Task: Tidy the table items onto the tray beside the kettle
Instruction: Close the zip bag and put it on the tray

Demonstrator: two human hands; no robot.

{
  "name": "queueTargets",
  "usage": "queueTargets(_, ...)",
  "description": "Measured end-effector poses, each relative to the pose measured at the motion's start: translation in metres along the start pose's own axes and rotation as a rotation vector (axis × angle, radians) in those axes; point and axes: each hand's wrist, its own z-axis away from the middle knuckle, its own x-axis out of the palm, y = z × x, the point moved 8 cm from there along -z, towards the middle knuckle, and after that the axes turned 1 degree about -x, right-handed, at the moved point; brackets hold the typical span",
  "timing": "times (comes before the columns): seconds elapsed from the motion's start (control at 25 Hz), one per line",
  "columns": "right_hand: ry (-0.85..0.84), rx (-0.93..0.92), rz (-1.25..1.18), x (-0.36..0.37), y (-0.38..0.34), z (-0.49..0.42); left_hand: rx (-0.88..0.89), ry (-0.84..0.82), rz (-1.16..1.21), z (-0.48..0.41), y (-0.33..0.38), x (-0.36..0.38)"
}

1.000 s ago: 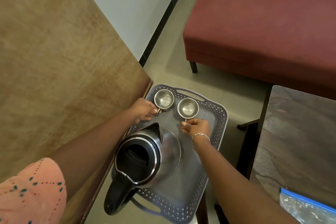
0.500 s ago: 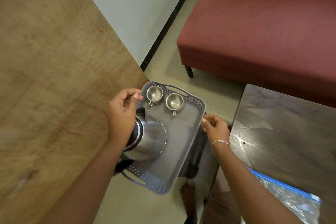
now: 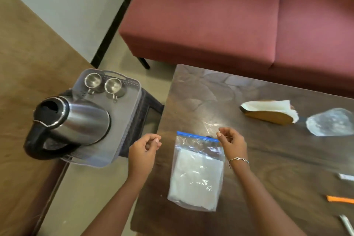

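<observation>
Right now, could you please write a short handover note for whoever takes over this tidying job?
Left hand: loosely curled, empty, just left of the bag.
Right hand: curled at the bag's top right corner; whether it grips the bag is unclear.
Done: the kettle and two cups stand on the tray.
Left: the bag, napkin holder, clear wrap and small items by the right edge lie on the table.
</observation>
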Motion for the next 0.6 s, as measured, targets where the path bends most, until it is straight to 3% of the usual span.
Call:
queueTargets(0.2, 0.033, 0.217, -0.019, -0.04, 0.072, 0.009, -0.251, -0.149, -0.275, 0.009, -0.054, 0.058)
queueTargets(0.36, -0.077, 0.437, 0.006, -0.026, 0.121, 0.027, -0.457, -0.225, -0.47, 0.019, -0.089, 0.08)
queueTargets(0.6, -0.175, 0.723, -0.29, 0.009, 0.146, 0.066, -0.658, -0.24, -0.12, 0.04, -0.097, 0.095)
